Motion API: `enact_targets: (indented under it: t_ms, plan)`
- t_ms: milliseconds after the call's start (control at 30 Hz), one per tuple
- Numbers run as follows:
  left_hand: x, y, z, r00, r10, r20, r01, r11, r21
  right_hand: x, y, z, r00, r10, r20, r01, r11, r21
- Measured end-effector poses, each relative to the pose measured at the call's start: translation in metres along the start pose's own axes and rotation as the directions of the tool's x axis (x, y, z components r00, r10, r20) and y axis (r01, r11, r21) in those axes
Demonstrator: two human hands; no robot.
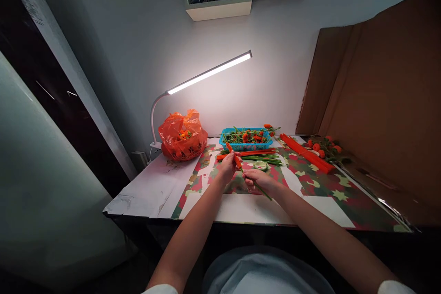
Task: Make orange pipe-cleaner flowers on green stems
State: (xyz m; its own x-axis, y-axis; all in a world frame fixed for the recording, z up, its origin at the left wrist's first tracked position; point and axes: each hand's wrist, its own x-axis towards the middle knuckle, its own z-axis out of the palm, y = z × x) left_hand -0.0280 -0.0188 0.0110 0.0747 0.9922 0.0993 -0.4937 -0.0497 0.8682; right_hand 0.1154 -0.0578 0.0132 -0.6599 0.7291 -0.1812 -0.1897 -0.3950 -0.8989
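Above worktop (pixel 144 188), left hand (pixel 227 166) grips slender green-and-orange stem (pixel 238 162) at orange stretch; right hand (pixel 255 179) pinches green lower length. Stem slants, nearly straight, bare green end nearest.

It's likely a home: lamp (pixel 209 73), wall cabinet (pixel 220 11).

At the bottom edge, left of centre, we see a white sleeve end (pixel 161 290), and at the lower right a matching white cuff (pixel 395 287). Beyond these, the left forearm (pixel 196 234) and right forearm (pixel 320 223) are bare, as are the left hand (pixel 227 167) and right hand (pixel 260 181). Low in the middle, we make out grey-blue cloth (pixel 268 271), rounded in outline, softly creased.
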Motion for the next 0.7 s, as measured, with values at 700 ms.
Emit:
enact_targets:
  t_ms: [700]
  plan:
    - [0.006, -0.011, -0.006, 0.931, 0.203, -0.303, -0.086, 0.929, 0.359, 0.005, -0.023, -0.018, 0.659, -0.639, -0.397, 0.459, 0.76, -0.46]
